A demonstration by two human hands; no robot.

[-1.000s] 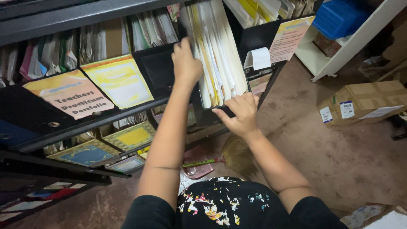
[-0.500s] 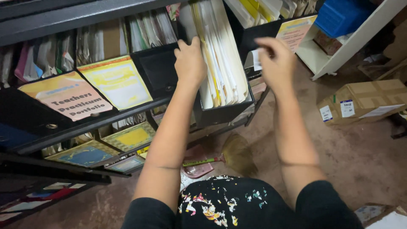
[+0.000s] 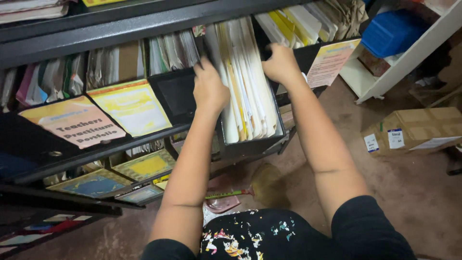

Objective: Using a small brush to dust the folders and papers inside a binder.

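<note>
A black file box (image 3: 250, 144) stuffed with white and yellow paper folders (image 3: 243, 77) sticks out of a dark metal shelf (image 3: 96, 29). My left hand (image 3: 209, 89) rests on the left side of the folders, fingers pushed in among them at the box's left wall. My right hand (image 3: 280, 65) grips the far right upper corner of the box, beside the folders. Both forearms reach up from my black sleeves.
More black file boxes with yellow and peach labels (image 3: 130, 106) fill the shelf at left. A box with a peach label (image 3: 332, 60) sits at right. A white shelf (image 3: 404, 58) holds a blue bin (image 3: 392, 31). A cardboard box (image 3: 416, 130) and a broom (image 3: 264, 185) lie on the brown floor.
My right hand rose from the box's front edge to its far right corner. My left hand slid down along the folders. The view moved closer.
</note>
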